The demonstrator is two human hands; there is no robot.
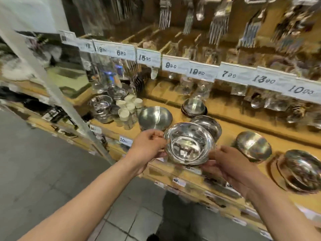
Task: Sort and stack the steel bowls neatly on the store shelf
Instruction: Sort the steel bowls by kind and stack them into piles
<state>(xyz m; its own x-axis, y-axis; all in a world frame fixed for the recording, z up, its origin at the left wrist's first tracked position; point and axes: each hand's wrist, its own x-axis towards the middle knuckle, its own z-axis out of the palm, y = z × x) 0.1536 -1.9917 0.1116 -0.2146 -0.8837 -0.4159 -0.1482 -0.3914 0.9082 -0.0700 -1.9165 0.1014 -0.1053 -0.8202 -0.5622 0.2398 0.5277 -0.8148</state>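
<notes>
I hold a shiny steel bowl [188, 144] in front of the wooden shelf [231, 131], tilted with its inside facing me. My left hand [147, 148] grips its left rim, and my right hand [227, 166] grips its right and lower rim. On the shelf behind it stand a matte steel bowl [154, 118] to the left and another bowl [209, 125] partly hidden by the held one. Further back sits a small stack of bowls [194, 106]. To the right stand a steel bowl [252, 146] and a tilted stack of bowls [302, 172].
White-lidded jars [128, 108] and a cluster of steel bowls [100, 107] fill the shelf's left end. Price tags [201, 71] line the upper shelf edge, with bagged items hanging below and cutlery packs [218, 30] above. A grey tiled floor [52, 162] lies to the left.
</notes>
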